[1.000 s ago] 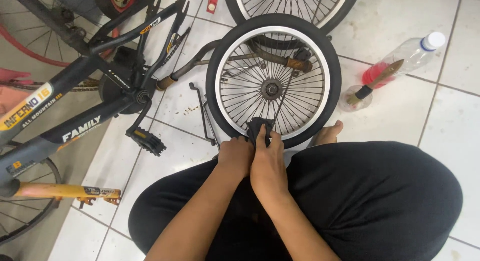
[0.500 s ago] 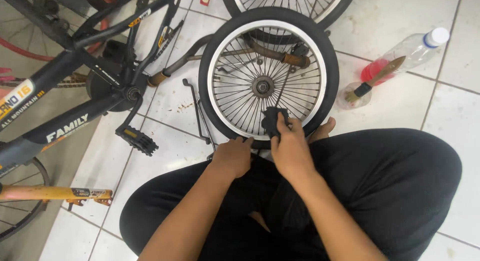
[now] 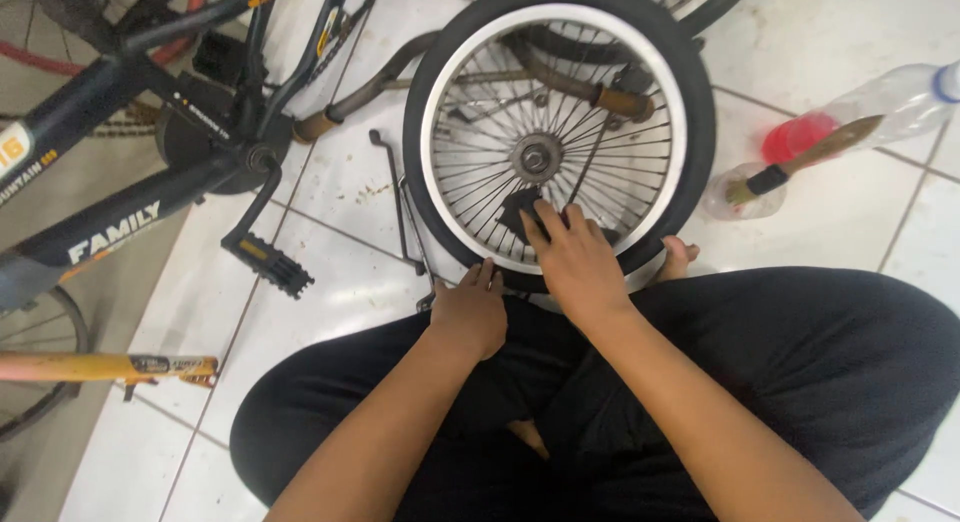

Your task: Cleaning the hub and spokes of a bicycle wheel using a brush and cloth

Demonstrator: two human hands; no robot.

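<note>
Wheel: the small bicycle wheel point(image 3: 560, 132) stands on the tiled floor point(image 3: 860, 212) just in front of your crossed legs, black tyre around a white rim, its lower edge hidden behind your hands.
Right hand: your right hand point(image 3: 575, 262) reaches in over the rim, fingers spread flat and pressing a small dark object point(image 3: 518, 207) against the spokes; what that object is cannot be made out.
Left hand: your left hand point(image 3: 472, 307) rests at the tyre's bottom edge, fingers loosely curled with the tips touching the rubber, gripping nothing.
Hidden: a second wheel behind is cut off by the top edge; a bare toe point(image 3: 678, 252) peeks from behind the tyre.
Bottle: a clear plastic bottle point(image 3: 880, 107) lies at right, red liquid inside, its cap end cut off.
Brush: a wooden-handled brush point(image 3: 800, 162) leans in a small clear cup, crossing the bottle.
Labels: the dark bicycle frame point(image 3: 130, 212) at left carries white lettering; a yellow tube point(image 3: 100, 367) below bears a dark sticker.
</note>
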